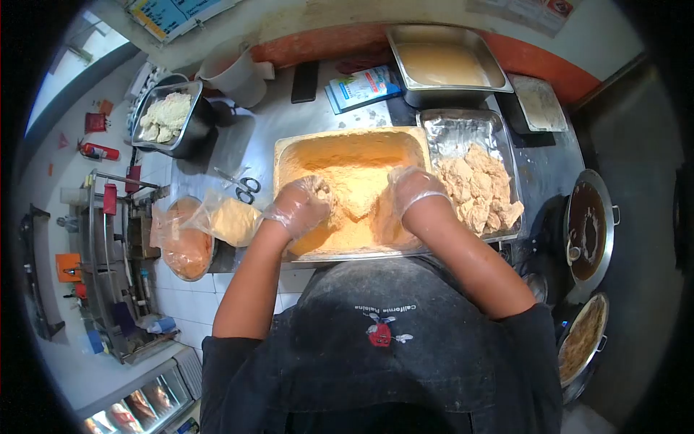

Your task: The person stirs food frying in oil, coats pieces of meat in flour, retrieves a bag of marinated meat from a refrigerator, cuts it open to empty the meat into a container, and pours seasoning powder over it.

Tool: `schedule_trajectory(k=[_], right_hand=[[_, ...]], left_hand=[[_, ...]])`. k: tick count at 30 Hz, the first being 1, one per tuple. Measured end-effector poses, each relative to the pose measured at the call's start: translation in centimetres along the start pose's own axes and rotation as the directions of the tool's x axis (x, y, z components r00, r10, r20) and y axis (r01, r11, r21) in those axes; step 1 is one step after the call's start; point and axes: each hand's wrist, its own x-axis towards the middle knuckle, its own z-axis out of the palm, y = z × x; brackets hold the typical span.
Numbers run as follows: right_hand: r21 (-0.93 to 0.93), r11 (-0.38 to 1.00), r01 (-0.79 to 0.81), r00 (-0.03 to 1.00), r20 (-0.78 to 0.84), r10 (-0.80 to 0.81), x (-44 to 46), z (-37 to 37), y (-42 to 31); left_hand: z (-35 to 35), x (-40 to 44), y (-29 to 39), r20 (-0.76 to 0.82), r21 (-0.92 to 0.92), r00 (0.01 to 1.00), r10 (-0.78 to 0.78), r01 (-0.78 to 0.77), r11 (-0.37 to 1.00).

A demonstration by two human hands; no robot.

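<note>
A deep metal pan [283,155] of yellow-orange breading flour [354,192] sits right in front of me. My left hand [300,206], in a clear plastic glove, is over the pan's left side, fingers curled around a pale, flour-coated lump [320,190] that looks like a chicken piece. At the pan's right side is my right hand [418,192], gloved too, pointing down into the flour. Its fingertips are partly hidden, so its grip is unclear. Breaded chicken pieces [475,184] are heaped in a foil-lined tray [463,130] on the right.
Scissors [246,189], a bag of flour [233,219] and an oval container [189,239] lie left. A tub of pale pieces [168,119] and a pitcher [235,76] stand farther back. Behind the tray is a pan of liquid [444,66]. Two oil pots [589,224] are at right.
</note>
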Motion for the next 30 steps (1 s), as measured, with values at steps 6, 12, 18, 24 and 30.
schedule_trajectory(k=[6, 12, 18, 24, 30], right_hand=[[0.163, 0.987, -0.001, 0.994, 0.105, -0.016, 2.1, -0.2, -2.8], [0.165, 0.986, 0.016, 0.998, -0.056, -0.007, 2.3, -1.0, 1.1], [0.280, 0.943, 0.178, 0.972, -0.202, -0.123, 0.9, -0.8, 1.1], [0.566, 0.814, 0.125, 0.858, -0.474, 0.197, -4.6, -2.7, 13.9], [0.371, 0.923, -0.103, 0.829, -0.481, 0.286, -7.2, 4.6, 23.3]], left_hand=[[3.9, 1.6, 4.4, -0.033, -0.034, 0.999, 0.021, -0.022, 0.999], [2.0, 2.1, 1.4, -0.074, -0.103, 0.994, 0.079, -0.086, 0.991], [3.7, 1.9, 5.7, -0.065, -0.052, 0.970, 0.233, -0.236, 0.970], [2.1, 1.4, 12.3, -0.005, -0.252, 0.963, 0.271, -0.263, 0.931], [8.1, 5.8, 18.1, -0.064, -0.109, 0.772, 0.633, -0.635, 0.764]])
